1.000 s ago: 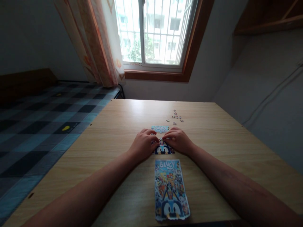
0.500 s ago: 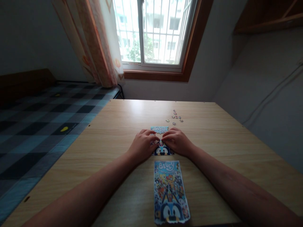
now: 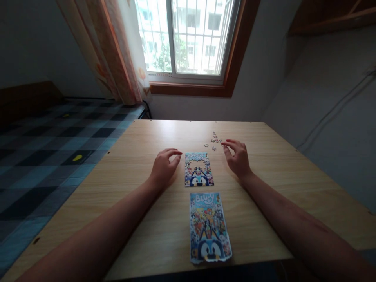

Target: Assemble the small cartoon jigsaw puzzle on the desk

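Observation:
A partly assembled jigsaw puzzle [image 3: 199, 181] lies flat in the middle of the table, with a gap in its upper middle where bare wood shows. My left hand [image 3: 165, 166] rests just left of it, thumb and fingers apart, holding nothing. To the right and farther back, my right hand [image 3: 237, 158] reaches to the loose puzzle pieces [image 3: 216, 140], its fingertips at the rightmost piece, which they partly hide. Thumb and index finger are slightly apart there. Nearer to me lies a printed "Bluey" picture sheet [image 3: 209, 227] with a ragged bottom edge, showing the same picture as the puzzle.
The wooden table [image 3: 264, 219] has its front edge just below the picture sheet. On the left stands a bed with a checked cover [image 3: 96, 135]. Beyond the table are a barred window [image 3: 196, 43] and a curtain [image 3: 114, 58].
Both hands have left the puzzle, uncovering its gap. My left hand has drawn back to the left; my right hand has moved right and away from me to the loose pieces.

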`<action>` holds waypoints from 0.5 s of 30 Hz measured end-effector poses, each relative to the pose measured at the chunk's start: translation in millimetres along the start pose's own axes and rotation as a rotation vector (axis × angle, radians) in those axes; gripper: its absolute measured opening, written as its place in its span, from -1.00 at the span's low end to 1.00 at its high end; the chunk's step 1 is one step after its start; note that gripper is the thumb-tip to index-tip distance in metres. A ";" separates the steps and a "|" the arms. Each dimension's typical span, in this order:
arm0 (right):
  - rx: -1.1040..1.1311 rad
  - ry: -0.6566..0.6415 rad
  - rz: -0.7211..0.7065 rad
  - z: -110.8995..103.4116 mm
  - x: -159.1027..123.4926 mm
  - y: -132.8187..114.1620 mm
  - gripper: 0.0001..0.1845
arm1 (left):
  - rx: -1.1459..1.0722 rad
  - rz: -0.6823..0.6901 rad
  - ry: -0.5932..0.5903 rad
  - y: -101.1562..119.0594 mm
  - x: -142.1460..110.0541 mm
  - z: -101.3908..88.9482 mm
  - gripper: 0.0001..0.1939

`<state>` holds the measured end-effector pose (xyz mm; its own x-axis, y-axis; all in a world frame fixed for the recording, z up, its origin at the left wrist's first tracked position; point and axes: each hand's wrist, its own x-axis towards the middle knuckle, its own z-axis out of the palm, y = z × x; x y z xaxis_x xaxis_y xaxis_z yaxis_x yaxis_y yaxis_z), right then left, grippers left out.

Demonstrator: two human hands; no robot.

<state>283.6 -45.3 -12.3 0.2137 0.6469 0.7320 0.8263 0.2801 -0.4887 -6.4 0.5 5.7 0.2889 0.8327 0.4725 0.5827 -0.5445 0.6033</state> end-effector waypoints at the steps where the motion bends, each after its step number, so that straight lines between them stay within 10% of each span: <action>1: 0.000 0.021 0.025 0.3 0.9 3.3 -0.71 | -0.028 -0.046 0.009 -3.5 2.1 -0.1 -0.79; 15: 0.078 0.021 0.442 18.9 5.1 40.7 -0.48 | 0.029 -0.127 0.250 -12.7 11.2 -7.4 -0.75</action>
<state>308.4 -17.2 -37.4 0.5487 0.7021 0.4539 0.6119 0.0328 -0.7903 -16.2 16.0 8.1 0.0178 0.8413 0.5402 0.6251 -0.4311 0.6507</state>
